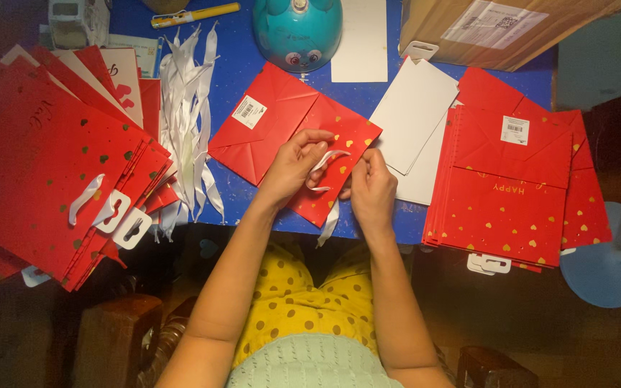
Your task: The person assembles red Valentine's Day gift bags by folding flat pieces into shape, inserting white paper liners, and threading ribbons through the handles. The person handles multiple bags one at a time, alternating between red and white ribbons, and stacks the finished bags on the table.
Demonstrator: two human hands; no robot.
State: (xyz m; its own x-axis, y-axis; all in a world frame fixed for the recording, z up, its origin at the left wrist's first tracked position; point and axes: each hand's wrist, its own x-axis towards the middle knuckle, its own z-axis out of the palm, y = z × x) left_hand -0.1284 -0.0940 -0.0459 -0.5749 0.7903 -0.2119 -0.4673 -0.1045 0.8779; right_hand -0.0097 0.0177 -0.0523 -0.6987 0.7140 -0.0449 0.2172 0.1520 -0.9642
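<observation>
Pinching white ribbon on red bag, both hands' grip closed, blue table

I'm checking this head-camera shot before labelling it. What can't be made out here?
- Where the white ribbon enters the red paper bag: covered by the left hand and right hand.
- Left stack of red bags: cut off by the left edge.
- Cardboard box and teal round object: cut off by the top edge.
- Label on the right stack: too small to read.
</observation>
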